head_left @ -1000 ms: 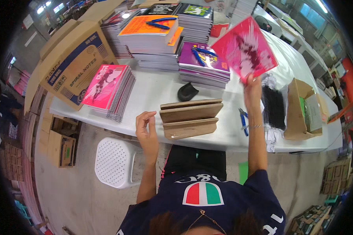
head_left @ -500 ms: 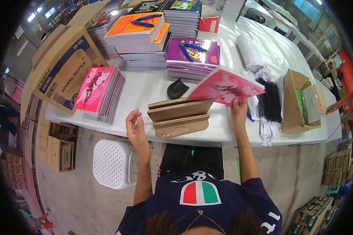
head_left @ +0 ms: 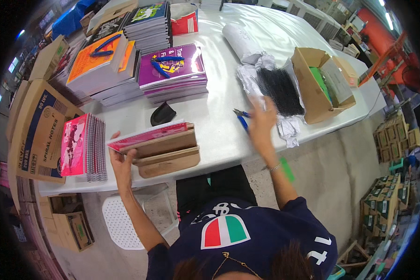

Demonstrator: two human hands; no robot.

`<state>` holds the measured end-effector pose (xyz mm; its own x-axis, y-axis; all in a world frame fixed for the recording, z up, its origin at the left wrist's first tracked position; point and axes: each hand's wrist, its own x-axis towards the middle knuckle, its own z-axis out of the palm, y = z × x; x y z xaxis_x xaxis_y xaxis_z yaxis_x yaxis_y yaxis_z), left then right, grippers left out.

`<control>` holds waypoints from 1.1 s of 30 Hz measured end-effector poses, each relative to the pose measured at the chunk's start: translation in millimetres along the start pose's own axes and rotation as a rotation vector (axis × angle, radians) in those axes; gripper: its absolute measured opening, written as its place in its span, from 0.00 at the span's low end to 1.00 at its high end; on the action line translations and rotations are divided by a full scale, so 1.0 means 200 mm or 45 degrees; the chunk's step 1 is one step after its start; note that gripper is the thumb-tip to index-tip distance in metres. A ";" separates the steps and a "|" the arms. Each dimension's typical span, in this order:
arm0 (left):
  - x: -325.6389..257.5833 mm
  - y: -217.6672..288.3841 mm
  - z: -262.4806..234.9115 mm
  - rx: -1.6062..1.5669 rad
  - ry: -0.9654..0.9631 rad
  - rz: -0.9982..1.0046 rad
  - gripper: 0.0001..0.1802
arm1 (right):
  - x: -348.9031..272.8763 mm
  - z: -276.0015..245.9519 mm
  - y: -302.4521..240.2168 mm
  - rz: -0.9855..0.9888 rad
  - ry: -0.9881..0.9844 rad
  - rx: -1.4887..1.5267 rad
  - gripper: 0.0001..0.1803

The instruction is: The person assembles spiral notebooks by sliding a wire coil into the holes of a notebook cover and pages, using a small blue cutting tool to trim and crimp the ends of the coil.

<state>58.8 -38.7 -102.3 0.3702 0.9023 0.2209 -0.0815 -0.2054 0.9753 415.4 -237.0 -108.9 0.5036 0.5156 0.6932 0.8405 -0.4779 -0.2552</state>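
Observation:
A pink-covered book (head_left: 147, 135) stands upright in the rear slot of a brown wooden stand (head_left: 170, 161) at the table's front edge. My left hand (head_left: 121, 163) is closed on the book's left end, the thumb on the near side. Further right, my right hand (head_left: 264, 123) hovers by a bundle of black plastic spiral coils (head_left: 280, 91) lying on white wrapping. Motion smears its fingers, so I cannot see whether they hold anything. Blue-handled cutting pliers (head_left: 241, 120) lie on the table just left of it. Behind the stand sits a black curved piece (head_left: 163, 114).
Pink spiral notebooks (head_left: 74, 144) are stacked at the left beside a large carton (head_left: 46, 130). Purple books (head_left: 172, 70) and orange books (head_left: 98, 58) carry more blue pliers. An open cardboard box (head_left: 315, 88) stands right of the coils. A white stool (head_left: 119, 224) is below the table.
The pink book has gone from my right hand into the stand, and my left hand has taken hold of it. My right hand has moved toward the coils. The view has shifted right.

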 end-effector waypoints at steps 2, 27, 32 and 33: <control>0.05 0.06 0.04 -0.033 -0.042 0.003 0.46 | 0.04 -0.10 0.23 0.357 -0.147 -0.153 0.23; -0.09 0.14 0.28 -0.092 0.285 0.125 0.30 | 0.04 0.07 0.74 0.089 -0.388 -0.605 0.13; -0.10 0.16 0.30 -0.116 0.316 0.131 0.28 | 0.05 0.06 0.71 -0.027 -0.360 -0.399 0.10; -0.10 0.16 0.30 -0.143 0.308 0.119 0.28 | 0.05 0.06 0.73 0.011 -0.394 -0.426 0.11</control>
<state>105.5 -85.7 -75.0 0.1258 0.9484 0.2912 -0.2121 -0.2610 0.9417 545.4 -292.9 -146.5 0.5892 0.6745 0.4448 0.7508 -0.6605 0.0071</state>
